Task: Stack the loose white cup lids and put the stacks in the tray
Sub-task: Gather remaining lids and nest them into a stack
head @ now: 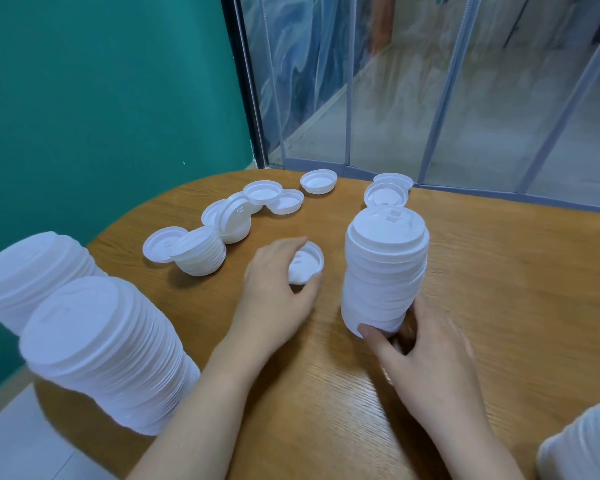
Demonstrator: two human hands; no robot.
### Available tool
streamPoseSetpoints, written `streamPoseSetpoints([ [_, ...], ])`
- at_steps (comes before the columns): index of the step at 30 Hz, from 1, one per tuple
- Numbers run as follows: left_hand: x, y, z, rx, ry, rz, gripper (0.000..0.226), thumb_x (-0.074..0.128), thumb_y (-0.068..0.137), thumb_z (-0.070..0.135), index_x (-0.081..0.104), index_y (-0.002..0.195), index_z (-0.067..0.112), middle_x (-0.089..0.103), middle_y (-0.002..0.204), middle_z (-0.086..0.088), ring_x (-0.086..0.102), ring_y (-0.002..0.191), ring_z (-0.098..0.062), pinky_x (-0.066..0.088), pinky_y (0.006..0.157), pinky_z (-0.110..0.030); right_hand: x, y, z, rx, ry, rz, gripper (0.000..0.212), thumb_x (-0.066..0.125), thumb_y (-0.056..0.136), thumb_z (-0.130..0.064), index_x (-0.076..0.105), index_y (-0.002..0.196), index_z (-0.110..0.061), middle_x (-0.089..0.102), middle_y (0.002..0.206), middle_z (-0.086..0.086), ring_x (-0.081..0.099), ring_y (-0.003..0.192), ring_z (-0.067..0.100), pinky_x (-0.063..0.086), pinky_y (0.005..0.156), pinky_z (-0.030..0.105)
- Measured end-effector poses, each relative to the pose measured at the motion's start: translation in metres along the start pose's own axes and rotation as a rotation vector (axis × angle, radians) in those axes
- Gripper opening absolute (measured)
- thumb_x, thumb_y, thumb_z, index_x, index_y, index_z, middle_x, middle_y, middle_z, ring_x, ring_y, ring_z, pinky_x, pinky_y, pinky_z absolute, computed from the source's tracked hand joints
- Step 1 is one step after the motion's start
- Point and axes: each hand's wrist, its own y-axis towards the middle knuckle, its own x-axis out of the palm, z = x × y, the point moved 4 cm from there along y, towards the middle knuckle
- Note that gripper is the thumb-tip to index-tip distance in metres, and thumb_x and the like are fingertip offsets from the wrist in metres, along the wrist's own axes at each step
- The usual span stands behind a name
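Observation:
My right hand [426, 344] grips the base of a tall stack of white lids [383, 268] standing on the wooden table [499, 306], thumb pressed on its lowest lids. My left hand [278, 282] holds a single loose lid [307, 263] at the table's middle, fingers curled round its rim. Several loose lids [262, 192] lie scattered toward the far edge, with a short stack [201, 254] left of my left hand. Two tall finished stacks [101, 351] stand at the near left. No tray is in view.
A teal wall [101, 98] rises behind the table on the left, and clear plastic strip curtains [430, 98] hang behind the far edge. Two lids [387, 195] lie just behind the tall stack. A white sleeve [582, 448] shows at the bottom right.

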Motion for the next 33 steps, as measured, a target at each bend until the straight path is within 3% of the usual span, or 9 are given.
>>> streamPoseSetpoints([
  [3, 0.014, -0.001, -0.02, -0.103, 0.166, -0.111, 0.072, 0.08, 0.083, 0.051, 0.055, 0.146, 0.026, 0.043, 0.158, 0.009, 0.03, 0.146, -0.012, 0.019, 0.122, -0.029, 0.0, -0.001, 0.0, 0.006, 0.01, -0.007, 0.037, 0.075, 0.076, -0.057, 0.053, 0.096, -0.035, 0.056, 0.079, -0.015, 0.052, 0.087, 0.015, 0.047, 0.087, 0.049],
  [6, 0.017, 0.002, -0.025, -0.096, 0.233, -0.108, 0.052, 0.072, 0.092, 0.049, 0.063, 0.138, 0.027, 0.043, 0.159, 0.008, 0.031, 0.146, -0.014, 0.016, 0.11, -0.022, 0.0, -0.002, -0.001, 0.004, 0.026, -0.011, 0.037, 0.075, 0.076, -0.057, 0.053, 0.097, -0.036, 0.056, 0.08, -0.016, 0.052, 0.087, 0.016, 0.048, 0.087, 0.051],
  [8, 0.015, 0.004, -0.025, -0.058, 0.246, -0.057, 0.032, 0.066, 0.099, 0.039, 0.069, 0.128, 0.026, 0.054, 0.149, 0.007, 0.04, 0.14, -0.017, 0.018, 0.104, -0.021, 0.0, -0.002, -0.001, 0.003, 0.033, -0.017, 0.037, 0.075, 0.076, -0.057, 0.052, 0.097, -0.037, 0.056, 0.081, -0.016, 0.052, 0.086, 0.015, 0.047, 0.085, 0.05],
  [13, 0.008, 0.0, -0.023, 0.009, 0.223, 0.112, 0.011, 0.07, 0.097, 0.023, 0.077, 0.104, 0.019, 0.074, 0.112, 0.009, 0.058, 0.119, -0.021, 0.032, 0.1, -0.028, -0.001, -0.001, -0.001, -0.002, 0.025, -0.016, 0.037, 0.077, 0.076, -0.055, 0.048, 0.091, -0.036, 0.054, 0.076, -0.014, 0.052, 0.082, 0.015, 0.046, 0.078, 0.046],
  [19, -0.008, -0.013, -0.017, -0.024, 0.11, 0.157, 0.007, 0.079, 0.09, 0.026, 0.079, 0.096, 0.023, 0.074, 0.103, 0.016, 0.062, 0.112, -0.008, 0.045, 0.102, -0.03, -0.001, -0.001, -0.001, -0.001, 0.025, -0.031, 0.037, 0.076, 0.077, -0.055, 0.051, 0.099, -0.038, 0.058, 0.081, -0.015, 0.054, 0.085, 0.017, 0.046, 0.081, 0.046],
  [24, -0.018, -0.032, -0.013, -0.195, -0.176, 0.147, 0.008, 0.084, 0.084, 0.027, 0.078, 0.081, 0.03, 0.072, 0.091, 0.026, 0.065, 0.095, 0.006, 0.049, 0.082, -0.017, -0.002, -0.001, -0.003, 0.0, 0.03, -0.031, 0.036, 0.075, 0.076, -0.055, 0.051, 0.096, -0.038, 0.057, 0.08, -0.015, 0.054, 0.085, 0.019, 0.048, 0.081, 0.048],
  [28, -0.021, -0.04, -0.011, -0.263, -0.325, 0.125, 0.017, 0.079, 0.09, 0.033, 0.071, 0.079, 0.023, 0.071, 0.078, 0.012, 0.063, 0.073, -0.002, 0.048, 0.066, -0.019, -0.001, -0.002, -0.003, 0.01, 0.044, -0.05, 0.035, 0.075, 0.077, -0.056, 0.049, 0.093, -0.038, 0.051, 0.073, -0.014, 0.054, 0.082, 0.022, 0.049, 0.083, 0.053],
  [31, -0.022, -0.038, -0.018, -0.326, -0.421, 0.153, 0.03, 0.068, 0.098, 0.041, 0.067, 0.085, 0.013, 0.072, 0.076, -0.004, 0.07, 0.071, -0.021, 0.056, 0.066, -0.032, -0.002, -0.002, -0.005, 0.012, 0.052, -0.047, 0.035, 0.074, 0.076, -0.055, 0.051, 0.095, -0.037, 0.053, 0.076, -0.014, 0.054, 0.084, 0.022, 0.049, 0.085, 0.054],
  [33, -0.021, -0.037, -0.024, -0.408, -0.472, 0.131, 0.035, 0.06, 0.103, 0.04, 0.064, 0.092, 0.006, 0.071, 0.072, -0.013, 0.073, 0.063, -0.028, 0.054, 0.054, -0.03, -0.002, -0.003, -0.006, 0.012, 0.055, -0.041, 0.035, 0.074, 0.076, -0.055, 0.052, 0.098, -0.038, 0.058, 0.081, -0.016, 0.055, 0.087, 0.022, 0.048, 0.086, 0.053],
])
